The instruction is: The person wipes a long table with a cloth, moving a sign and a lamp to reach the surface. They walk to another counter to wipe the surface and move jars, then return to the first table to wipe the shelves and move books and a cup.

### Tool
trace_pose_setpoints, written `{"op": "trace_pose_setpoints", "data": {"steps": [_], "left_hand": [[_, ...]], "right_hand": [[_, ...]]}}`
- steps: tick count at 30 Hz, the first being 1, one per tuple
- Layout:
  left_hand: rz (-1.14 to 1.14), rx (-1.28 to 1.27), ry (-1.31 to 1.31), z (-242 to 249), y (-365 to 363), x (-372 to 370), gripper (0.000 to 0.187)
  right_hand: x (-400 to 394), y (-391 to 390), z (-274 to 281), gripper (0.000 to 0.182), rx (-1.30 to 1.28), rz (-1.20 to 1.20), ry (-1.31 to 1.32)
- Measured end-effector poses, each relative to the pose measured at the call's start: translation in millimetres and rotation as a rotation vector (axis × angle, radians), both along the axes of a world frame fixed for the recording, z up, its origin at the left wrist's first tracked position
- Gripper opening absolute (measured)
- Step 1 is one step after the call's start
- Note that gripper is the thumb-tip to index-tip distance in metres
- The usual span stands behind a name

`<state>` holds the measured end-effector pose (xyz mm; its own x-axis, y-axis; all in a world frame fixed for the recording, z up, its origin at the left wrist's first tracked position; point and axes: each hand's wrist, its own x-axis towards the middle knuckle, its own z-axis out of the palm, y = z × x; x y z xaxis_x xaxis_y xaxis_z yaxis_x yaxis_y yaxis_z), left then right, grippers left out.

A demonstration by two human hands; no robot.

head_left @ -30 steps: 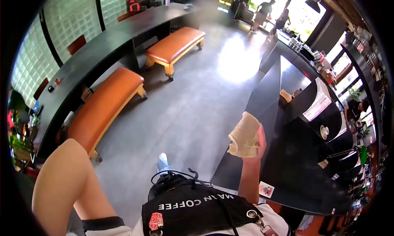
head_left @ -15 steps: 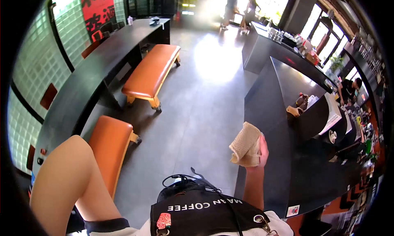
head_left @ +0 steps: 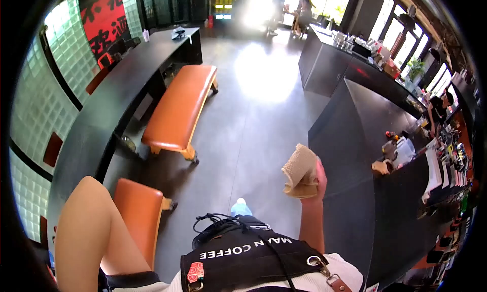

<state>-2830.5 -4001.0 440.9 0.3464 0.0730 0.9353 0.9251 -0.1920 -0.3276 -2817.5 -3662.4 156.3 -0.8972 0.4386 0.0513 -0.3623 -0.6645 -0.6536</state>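
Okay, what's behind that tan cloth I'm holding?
Grey floor shows left of and above the tan cloth, with the dark counter to the right, past your right hand. Whatever sits directly behind the cloth is covered, including any fingers there.

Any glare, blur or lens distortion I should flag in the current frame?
Head view: glare washes out a patch of floor and the far windows; fisheye distortion bows the long table, with black corners; small items at the right edge look smeared; the beige cloth in the right hand reads clearly.
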Motion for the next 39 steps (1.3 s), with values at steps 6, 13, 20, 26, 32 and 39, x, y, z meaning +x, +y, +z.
{"op": "trace_pose_setpoints", "data": {"steps": [6,13,20,26,32,39], "left_hand": [[-0.046,0.001,0.010,5.6,63.4,-116.3,0.039],[-0.197,0.026,-0.004,-5.2,123.6,-235.9,0.036],[-0.526,0.035,-0.043,-29.6,195.0,-366.3,0.034],[-0.856,0.008,-0.378,-96.3,291.6,-505.8,0.033],[-0.729,-0.898,-1.349,-274.8,443.3,-541.4,0.031],[-1.405,-1.849,-1.093,-301.5,441.0,-411.7,0.032]], "right_hand": [[-105.4,55.5,16.0,0.039,0.066,-0.024,0.006],[-160.3,104.5,6.2,0.038,-0.077,-0.114,-0.061],[-185.1,127.0,-0.6,0.040,-0.198,-0.338,-0.095],[-179.9,105.5,-28.6,0.042,-0.285,-0.848,-0.073],[-179.3,32.8,-32.3,0.047,-0.450,-1.173,-0.019],[-188.6,-42.2,-56.4,0.051,-0.441,-1.205,0.056]]}}
